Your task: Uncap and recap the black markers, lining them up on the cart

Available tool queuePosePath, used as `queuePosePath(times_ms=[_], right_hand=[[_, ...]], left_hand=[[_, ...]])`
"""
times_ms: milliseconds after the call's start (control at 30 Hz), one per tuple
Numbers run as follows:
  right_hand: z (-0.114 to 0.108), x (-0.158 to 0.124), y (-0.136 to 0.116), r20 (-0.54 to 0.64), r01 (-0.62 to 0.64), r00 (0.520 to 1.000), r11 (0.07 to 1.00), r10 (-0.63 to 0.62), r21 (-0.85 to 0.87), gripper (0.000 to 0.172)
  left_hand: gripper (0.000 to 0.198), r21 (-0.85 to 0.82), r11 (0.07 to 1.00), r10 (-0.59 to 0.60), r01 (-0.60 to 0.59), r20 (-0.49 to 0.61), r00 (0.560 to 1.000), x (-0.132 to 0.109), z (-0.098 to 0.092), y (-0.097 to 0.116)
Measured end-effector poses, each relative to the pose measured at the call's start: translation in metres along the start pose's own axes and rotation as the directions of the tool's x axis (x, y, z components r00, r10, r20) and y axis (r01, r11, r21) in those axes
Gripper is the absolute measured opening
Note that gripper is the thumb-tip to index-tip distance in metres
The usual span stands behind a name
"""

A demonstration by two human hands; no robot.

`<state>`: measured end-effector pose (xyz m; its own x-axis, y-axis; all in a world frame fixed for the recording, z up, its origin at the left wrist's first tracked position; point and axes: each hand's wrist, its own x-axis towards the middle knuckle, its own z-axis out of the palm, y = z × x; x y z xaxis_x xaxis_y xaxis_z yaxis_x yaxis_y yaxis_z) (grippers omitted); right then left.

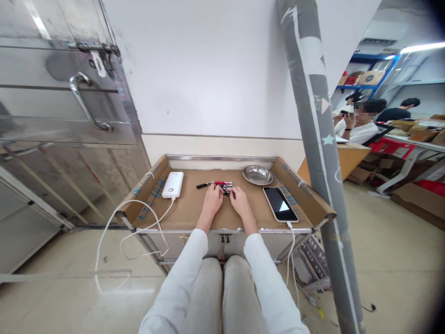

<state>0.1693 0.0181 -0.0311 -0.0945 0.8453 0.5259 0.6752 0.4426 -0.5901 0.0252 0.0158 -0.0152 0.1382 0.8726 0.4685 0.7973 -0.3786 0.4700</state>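
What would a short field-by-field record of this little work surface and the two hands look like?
surface: cardboard-lined tray on a metal case
left hand: on the cardboard, at the small red and black pieces
right hand: beside it, at the same pieces
far left: white power bank, cable plugged in
far right: steel dish
near right: phone, screen up, cabled
grip: too small to tell

We see a white power bank (173, 184), a red-and-black tool (222, 184), a silver dish (257, 175), a black phone (280, 204) showing a white triangle, brown cardboard (194, 211) on the desk (222, 158), and a grey post (309, 93) with pale stars.
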Motion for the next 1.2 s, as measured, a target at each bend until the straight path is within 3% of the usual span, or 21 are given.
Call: queuePosePath(times_ms=[1200], right_hand=[[0.0018, 0.0009, 0.0054, 0.007, -0.037, 0.999, 0.999, 0.037, 0.034, 0.027]], left_hand=[[0.015, -0.041, 0.999, -0.019, 0.024, 0.104, 0.994, 0.0013, -0.0032, 0.0022]])
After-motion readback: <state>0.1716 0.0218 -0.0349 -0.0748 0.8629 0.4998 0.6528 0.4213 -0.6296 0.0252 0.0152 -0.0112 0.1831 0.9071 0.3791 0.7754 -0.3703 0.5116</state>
